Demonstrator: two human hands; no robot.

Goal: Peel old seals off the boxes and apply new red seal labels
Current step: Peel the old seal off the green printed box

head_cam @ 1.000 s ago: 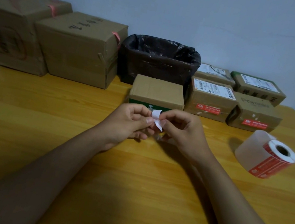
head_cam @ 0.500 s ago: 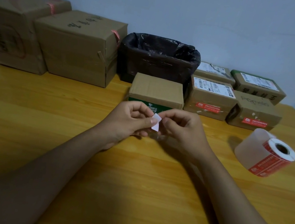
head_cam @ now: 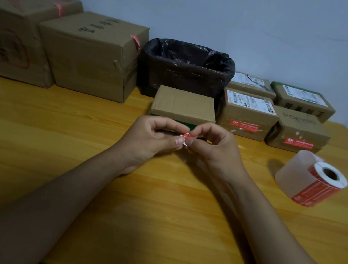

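The red seal label (head_cam: 185,136) is now pinched between both hands, just in front of the small box (head_cam: 184,105). Half a second ago only its white side showed; now the red printed face is turned up, and the piece looks smaller and more crumpled. I judge it is being separated from its backing or rolled up, but I cannot tell which, as the fingers hide most of it. The left hand (head_cam: 152,138) holds its left edge between thumb and forefinger, and the right hand (head_cam: 214,149) pinches the other edge in the same way, with the other fingers curled.

The small box shows no red seal on the part that is visible. To the right of it, two boxes (head_cam: 246,116) (head_cam: 299,133) already carry red seals on their fronts. Further right lies the label roll (head_cam: 313,179) on the tabletop (head_cam: 51,133). Behind the small box stands a bin with a black bag (head_cam: 186,69); to its left are two big cartons (head_cam: 93,54). Nothing lies between the hands and the small box.
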